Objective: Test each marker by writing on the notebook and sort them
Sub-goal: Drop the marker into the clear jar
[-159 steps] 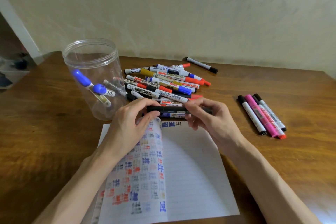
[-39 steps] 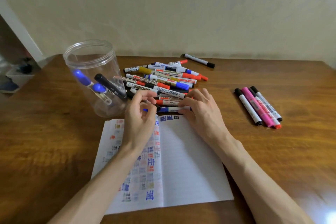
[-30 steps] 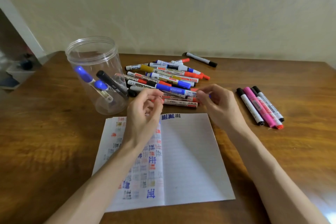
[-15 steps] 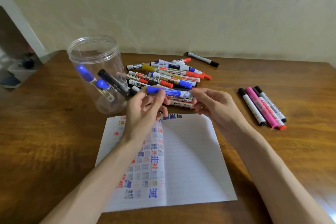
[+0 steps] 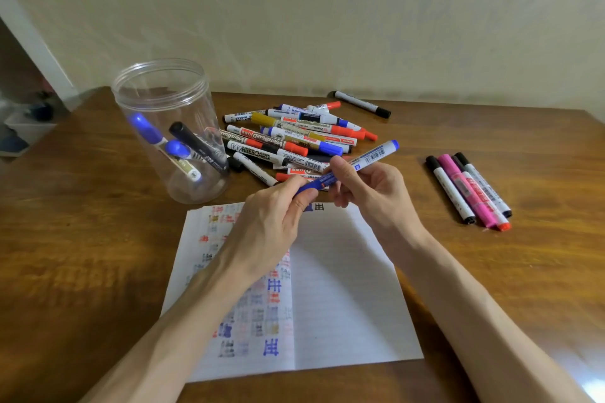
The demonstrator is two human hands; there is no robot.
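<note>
A blue marker with a white barrel slants above the top edge of the open notebook. My left hand pinches its blue cap end, and my right hand grips the barrel's middle. The marker's far end points up and to the right. A pile of several markers lies just behind my hands. The notebook's left page carries coloured test marks; the right page is almost blank.
A clear plastic jar at the left holds three markers. Several sorted markers lie in a row at the right. One black-capped marker lies alone near the wall. The wooden table ends at the left.
A black marker went from my hands into the jar. My right hand took a blue marker from the pile, my left hand took its cap end, and it now tilts up to the right.
</note>
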